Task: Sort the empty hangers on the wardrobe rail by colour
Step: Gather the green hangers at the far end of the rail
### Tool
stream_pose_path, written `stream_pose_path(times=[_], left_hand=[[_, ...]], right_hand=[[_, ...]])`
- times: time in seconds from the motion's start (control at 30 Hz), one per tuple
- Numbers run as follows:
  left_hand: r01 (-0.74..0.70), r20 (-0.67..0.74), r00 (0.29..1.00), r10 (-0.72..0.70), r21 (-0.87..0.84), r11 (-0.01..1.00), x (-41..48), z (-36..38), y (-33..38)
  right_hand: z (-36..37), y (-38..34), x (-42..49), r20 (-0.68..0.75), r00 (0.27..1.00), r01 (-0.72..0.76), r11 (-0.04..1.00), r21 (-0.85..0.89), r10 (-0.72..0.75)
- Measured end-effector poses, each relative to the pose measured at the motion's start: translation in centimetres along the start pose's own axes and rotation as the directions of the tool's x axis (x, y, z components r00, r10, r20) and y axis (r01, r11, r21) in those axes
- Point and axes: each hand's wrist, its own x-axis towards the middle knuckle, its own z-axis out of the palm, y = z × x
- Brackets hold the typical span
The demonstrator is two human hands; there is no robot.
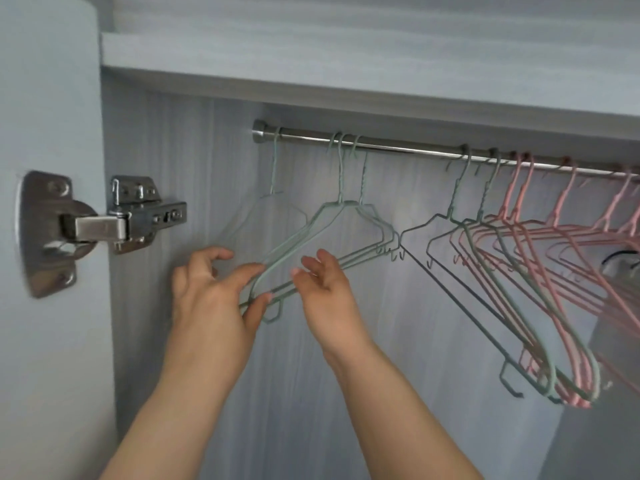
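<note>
A steel wardrobe rail (391, 143) runs from upper left to right. Three pale green hangers (341, 211) hang bunched at its left part, and one more green hanger (275, 174), blurred, hangs at the far left end. My left hand (214, 292) pinches the lower left corner of the bunch between thumb and fingers. My right hand (323, 282) is just right of it, fingers spread, touching the bottom bars from the front. Farther right hang two darker green hangers (460, 188) and several pink hangers (568, 199), their shoulders overlapping.
The wardrobe's open door (48, 237) stands at the left with a metal hinge (104, 226). A shelf (346, 74) runs just above the rail. A dark object (620, 265) shows at the right edge behind the pink hangers.
</note>
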Motion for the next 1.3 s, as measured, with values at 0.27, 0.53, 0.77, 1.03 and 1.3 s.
stream_pose_path(times=[0.27, 0.53, 0.77, 1.03, 1.3], left_hand=[[-0.07, -0.068, 0.995, 0.071, 0.02, 0.997, -0.7, 0.4, 1.6], [-0.122, -0.066, 0.99, 0.122, -0.002, 0.992, 0.3, 0.6, 4.5], [-0.24, -0.031, 0.971, 0.238, -0.172, 0.955, -1.7, -0.9, 6.9], [-0.153, 0.036, 0.981, 0.192, -0.469, 0.87, -5.7, -0.2, 5.0], [-0.018, 0.187, 0.973, 0.137, -0.529, 0.849, -8.8, 1.5, 4.7]], right_hand=[[1.0, -0.8, 1.2, -0.127, 0.992, 0.041, 0.993, 0.109, -0.027], [0.3, -2.3, 2.5, -0.258, 0.96, 0.128, 0.99, 0.064, -0.108], [-2.5, -4.2, 4.3, -0.288, 0.957, 0.026, 0.989, 0.147, 0.018], [-7.0, 3.2, -0.6, -0.208, 0.941, -0.247, 0.963, 0.109, 0.265], [-15.5, 9.6, -7.9, -0.376, 0.891, -0.369, 0.887, -0.277, 0.253]])
